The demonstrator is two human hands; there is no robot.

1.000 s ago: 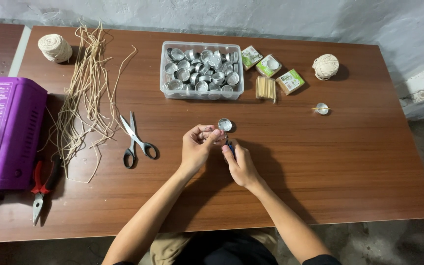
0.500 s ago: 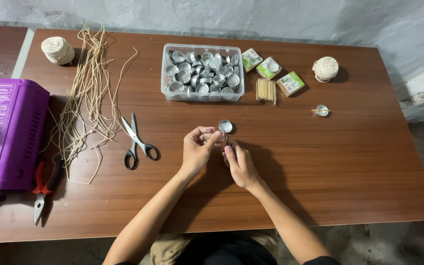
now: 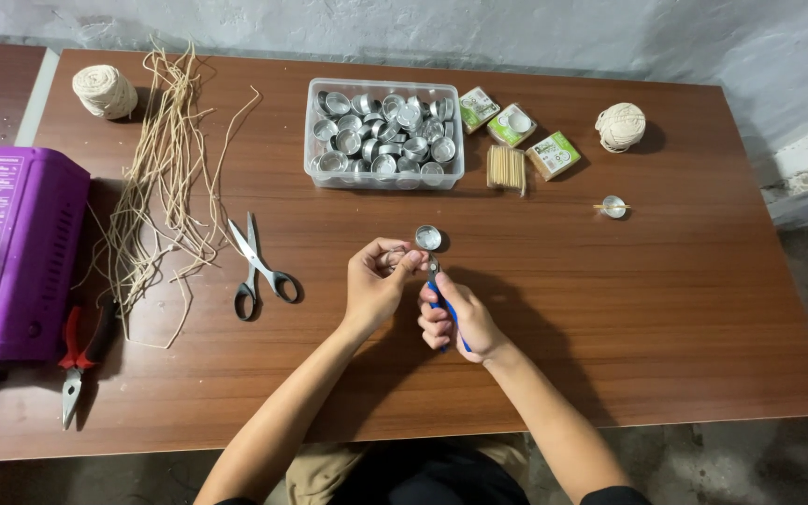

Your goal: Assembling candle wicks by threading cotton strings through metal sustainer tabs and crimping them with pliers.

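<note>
Rough grey wall is running behind a brown wooden tabletop (image 3: 685,318), and the person's two hands are meeting near its middle. Their left hand (image 3: 378,281) is curling narrowly around a small metal piece, too small to make out, pinching it between thumb and fingertips just below a single round tin cup (image 3: 428,238) that is sitting on the wood, apparently apart from the fingers. Their right hand (image 3: 455,316) is closing around a blue-handled tool (image 3: 445,311), probably small pliers, whose tip is pointing up toward the left thumb; whether the tip is gripping the piece cannot be told. To do this fine work well, it looks wise to be keeping both wrists low near the wood for steadiness, squeezing the tool gently so the thin metal is not crushing, and holding the piece close to the tool's tip rather than far out. Farther back, a clear plastic tub (image 3: 315,140) is holding many more tin cups, with small green boxes (image 3: 514,124) and a bundle of short sticks (image 3: 505,168) beside it. Scissors (image 3: 256,266) are lying to the left near loose raffia strands (image 3: 161,187), well apart from the hands, so nothing nearby is crowding the work.
</note>
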